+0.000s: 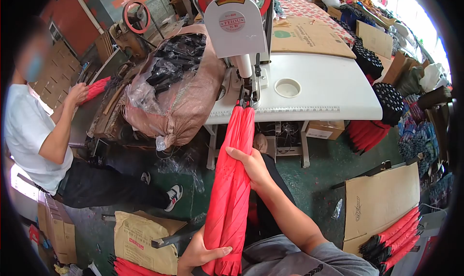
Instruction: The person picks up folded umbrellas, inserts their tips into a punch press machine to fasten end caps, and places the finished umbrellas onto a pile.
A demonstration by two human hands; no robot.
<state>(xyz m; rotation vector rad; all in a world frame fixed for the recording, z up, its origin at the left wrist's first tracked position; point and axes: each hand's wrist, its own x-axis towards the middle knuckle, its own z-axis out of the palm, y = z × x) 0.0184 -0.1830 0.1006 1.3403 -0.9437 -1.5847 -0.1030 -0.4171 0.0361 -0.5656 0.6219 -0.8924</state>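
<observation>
Two folded red umbrellas lie side by side in front of me, their dark tips pointing away. The tips are at the lower working end of a white machine marked FEIOU. My right hand is wrapped around the umbrellas about midway along, thumb on top. Nearer to my body, my left hand grips their lower end, also with the thumb over the cloth. The undersides of the umbrellas and some of my fingers are hidden.
The machine stands on a white table with a round recess. Left of it bulges a large woven sack of dark plastic-wrapped items. At far left a co-worker holds red umbrellas. More red umbrellas lie by cardboard at lower right.
</observation>
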